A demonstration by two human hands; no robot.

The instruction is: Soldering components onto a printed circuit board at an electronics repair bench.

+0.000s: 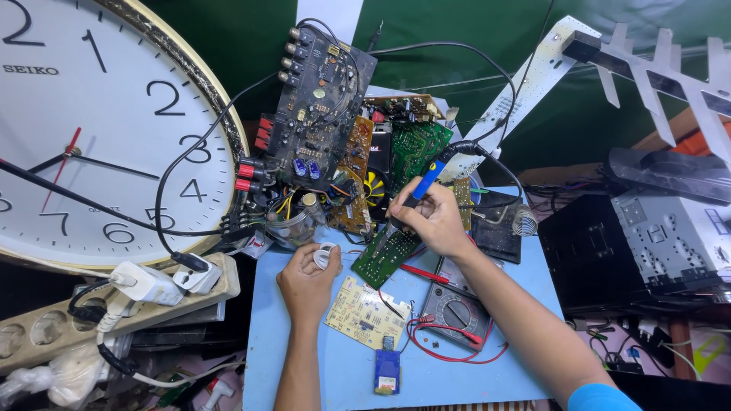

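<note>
My right hand (434,219) grips a blue-handled soldering iron (423,183), its tip pointing down at a green circuit board (383,256) lying tilted on the blue table (335,373). My left hand (308,283) holds a small white roll (326,256), pinched between thumb and fingers just left of that board. A pale yellow circuit board (364,311) lies flat right of my left wrist.
A multimeter (455,312) with red leads sits by my right forearm. Upright boards (324,106) and tangled wires crowd the back. A big wall clock (91,129) and a power strip (114,304) fill the left; a black metal chassis (647,243) stands right.
</note>
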